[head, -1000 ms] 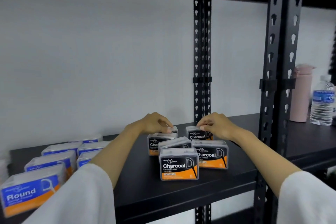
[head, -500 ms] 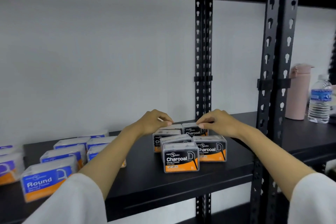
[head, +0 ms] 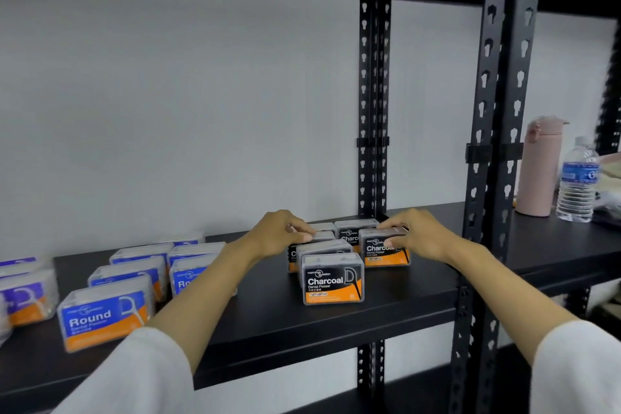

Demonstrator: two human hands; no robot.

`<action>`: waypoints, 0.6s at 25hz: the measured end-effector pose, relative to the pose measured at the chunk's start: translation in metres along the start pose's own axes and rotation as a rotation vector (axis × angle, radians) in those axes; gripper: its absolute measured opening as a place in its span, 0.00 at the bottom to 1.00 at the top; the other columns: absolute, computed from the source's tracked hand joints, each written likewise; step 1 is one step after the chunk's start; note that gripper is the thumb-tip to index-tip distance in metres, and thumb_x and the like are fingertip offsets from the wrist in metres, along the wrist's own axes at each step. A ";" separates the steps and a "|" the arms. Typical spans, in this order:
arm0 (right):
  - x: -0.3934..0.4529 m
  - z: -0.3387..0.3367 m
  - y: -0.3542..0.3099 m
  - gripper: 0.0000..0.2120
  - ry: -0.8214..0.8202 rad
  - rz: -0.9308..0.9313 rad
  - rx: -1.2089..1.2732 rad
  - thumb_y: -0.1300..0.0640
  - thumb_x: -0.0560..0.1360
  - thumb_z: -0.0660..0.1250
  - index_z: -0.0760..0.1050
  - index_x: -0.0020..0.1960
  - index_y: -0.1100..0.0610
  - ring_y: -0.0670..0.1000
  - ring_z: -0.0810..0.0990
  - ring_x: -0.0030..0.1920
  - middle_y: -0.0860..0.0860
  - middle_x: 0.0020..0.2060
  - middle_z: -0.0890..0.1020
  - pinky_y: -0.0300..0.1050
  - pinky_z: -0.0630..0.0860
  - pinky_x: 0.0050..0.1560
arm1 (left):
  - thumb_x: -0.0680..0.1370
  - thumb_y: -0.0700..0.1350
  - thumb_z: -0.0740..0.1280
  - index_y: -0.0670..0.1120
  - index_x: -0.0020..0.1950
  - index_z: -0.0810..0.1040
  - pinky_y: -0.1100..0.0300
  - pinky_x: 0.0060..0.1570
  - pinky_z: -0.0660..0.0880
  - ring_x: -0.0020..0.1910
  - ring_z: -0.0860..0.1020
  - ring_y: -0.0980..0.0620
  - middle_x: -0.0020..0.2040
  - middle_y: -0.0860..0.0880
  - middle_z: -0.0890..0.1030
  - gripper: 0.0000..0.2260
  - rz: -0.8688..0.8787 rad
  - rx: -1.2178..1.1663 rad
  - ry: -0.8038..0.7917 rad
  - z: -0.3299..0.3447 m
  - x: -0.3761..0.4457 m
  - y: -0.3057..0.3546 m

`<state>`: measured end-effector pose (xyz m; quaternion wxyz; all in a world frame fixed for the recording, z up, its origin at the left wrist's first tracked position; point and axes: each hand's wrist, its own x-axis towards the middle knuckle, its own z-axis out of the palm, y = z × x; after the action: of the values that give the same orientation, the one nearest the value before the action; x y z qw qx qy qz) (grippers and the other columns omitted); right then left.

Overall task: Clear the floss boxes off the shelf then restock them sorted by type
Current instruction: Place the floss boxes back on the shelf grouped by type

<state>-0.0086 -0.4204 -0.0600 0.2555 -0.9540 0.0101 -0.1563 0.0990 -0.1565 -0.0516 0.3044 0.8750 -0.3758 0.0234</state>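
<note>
Now | right hand (head: pixel 425 239) pinching clear rectangular Charcoal box (head: pixel 384 249) | matte black shelf (head: pixel 336 329)

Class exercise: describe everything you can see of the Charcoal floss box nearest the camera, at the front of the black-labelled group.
The front Charcoal box is a small clear plastic case with rounded corners. Its black label reads "Charcoal Dental Flosser" in white, with a flosser outline and an orange band below. It stands upright on the black shelf, facing forward, closed, with another Charcoal box close behind it. Neither hand touches it.
</note>
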 end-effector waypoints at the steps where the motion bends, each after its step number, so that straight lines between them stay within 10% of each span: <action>1: 0.003 0.007 0.000 0.18 0.050 -0.019 0.007 0.61 0.73 0.71 0.77 0.63 0.56 0.51 0.74 0.64 0.53 0.63 0.77 0.36 0.66 0.60 | 0.78 0.46 0.68 0.48 0.59 0.82 0.67 0.51 0.66 0.53 0.74 0.55 0.49 0.56 0.78 0.11 0.005 -0.009 0.007 0.001 0.001 -0.001; 7: 0.011 0.037 -0.013 0.15 0.192 -0.102 0.096 0.61 0.73 0.71 0.79 0.60 0.57 0.45 0.75 0.55 0.52 0.57 0.79 0.20 0.66 0.46 | 0.76 0.46 0.71 0.48 0.57 0.83 0.78 0.42 0.66 0.48 0.75 0.58 0.42 0.61 0.76 0.10 0.017 -0.049 0.045 0.005 0.003 0.001; 15: -0.025 0.023 -0.036 0.11 0.149 -0.161 0.243 0.55 0.76 0.67 0.81 0.57 0.52 0.42 0.76 0.59 0.45 0.56 0.82 0.41 0.70 0.64 | 0.79 0.48 0.66 0.52 0.55 0.83 0.66 0.55 0.68 0.57 0.76 0.54 0.56 0.52 0.81 0.08 0.059 -0.172 0.089 0.002 -0.026 0.009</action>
<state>-0.0278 -0.3756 -0.0693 0.3544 -0.8996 -0.0664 -0.2464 0.0741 -0.1455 -0.0561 0.3937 0.8324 -0.3881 0.0388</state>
